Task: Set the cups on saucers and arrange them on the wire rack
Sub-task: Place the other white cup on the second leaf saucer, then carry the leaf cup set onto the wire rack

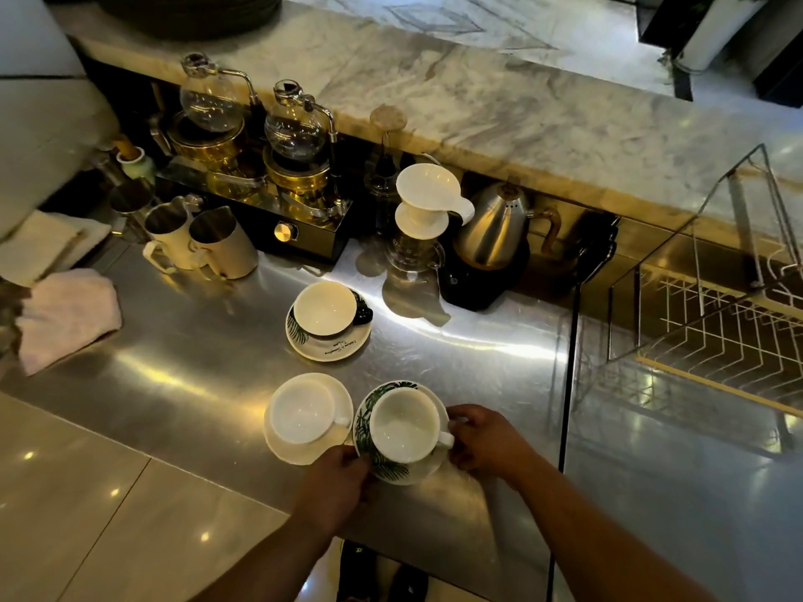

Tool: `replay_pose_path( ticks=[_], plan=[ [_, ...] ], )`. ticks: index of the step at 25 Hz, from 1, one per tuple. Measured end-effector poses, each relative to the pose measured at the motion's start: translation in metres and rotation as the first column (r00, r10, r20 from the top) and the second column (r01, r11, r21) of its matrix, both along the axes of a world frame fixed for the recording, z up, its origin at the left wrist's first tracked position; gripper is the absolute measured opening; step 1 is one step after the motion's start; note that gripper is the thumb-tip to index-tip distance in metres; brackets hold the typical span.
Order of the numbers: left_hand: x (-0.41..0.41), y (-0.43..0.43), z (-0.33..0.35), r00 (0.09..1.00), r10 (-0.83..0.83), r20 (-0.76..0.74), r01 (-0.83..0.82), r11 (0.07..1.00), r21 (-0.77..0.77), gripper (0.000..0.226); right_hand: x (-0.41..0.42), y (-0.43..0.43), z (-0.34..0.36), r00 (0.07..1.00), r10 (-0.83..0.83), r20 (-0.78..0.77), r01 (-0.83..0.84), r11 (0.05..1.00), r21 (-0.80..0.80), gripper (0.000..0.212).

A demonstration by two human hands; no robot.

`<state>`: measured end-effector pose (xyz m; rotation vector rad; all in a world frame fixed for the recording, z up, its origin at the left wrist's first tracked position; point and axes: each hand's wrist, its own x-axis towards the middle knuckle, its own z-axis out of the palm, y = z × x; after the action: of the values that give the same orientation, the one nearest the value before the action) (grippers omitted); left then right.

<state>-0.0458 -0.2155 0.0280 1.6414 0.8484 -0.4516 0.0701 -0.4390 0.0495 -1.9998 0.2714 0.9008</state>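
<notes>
Both hands (334,484) (486,441) grasp the leaf-print saucer (391,471); far saucer's (334,347) script unreadable.

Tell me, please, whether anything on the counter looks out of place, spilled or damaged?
Nothing is spilled or broken. One mismatch stands out: the plain white cup held by both hands sits on a leaf-print saucer, while the dark-handled cup has a leaf-print saucer too. The wire rack holds no cups.
</notes>
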Motion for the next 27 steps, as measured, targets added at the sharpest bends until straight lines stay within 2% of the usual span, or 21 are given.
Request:
replay_pose_path(
  ticks=[7,10,12,16,21,27],
  plan=[
    [0.001,-0.009,-0.009,1.0,0.026,-0.011,-0.025,0.998,0.064,0.012,0.011,0.002,-0.014,0.991,0.127,0.053,-0.121,0.987,-0.105,0.013],
    [0.004,-0.022,0.007,1.0,-0.007,0.01,0.006,0.99,0.141,0.009,0.006,-0.013,-0.006,0.991,0.11,0.072,-0.102,0.99,-0.098,0.015],
    [0.011,-0.035,0.026,0.999,-0.039,0.034,0.032,0.983,0.182,0.006,0.006,-0.031,0.006,0.997,0.053,0.054,-0.052,0.998,-0.035,0.012],
    [0.03,-0.071,0.075,0.992,-0.103,0.079,0.082,0.97,0.228,0.002,0.01,-0.087,0.051,0.996,-0.008,0.091,0.002,0.998,0.064,0.007],
    [0.053,-0.122,0.15,0.957,-0.213,0.197,0.182,0.969,0.164,0.011,0.021,-0.156,0.125,0.979,-0.067,0.193,0.037,0.987,0.158,0.007],
    [0.081,-0.172,0.226,0.902,-0.287,0.323,0.246,0.956,0.163,0.013,0.028,-0.219,0.205,0.944,-0.15,0.293,0.095,0.976,0.194,0.009]
  ],
)
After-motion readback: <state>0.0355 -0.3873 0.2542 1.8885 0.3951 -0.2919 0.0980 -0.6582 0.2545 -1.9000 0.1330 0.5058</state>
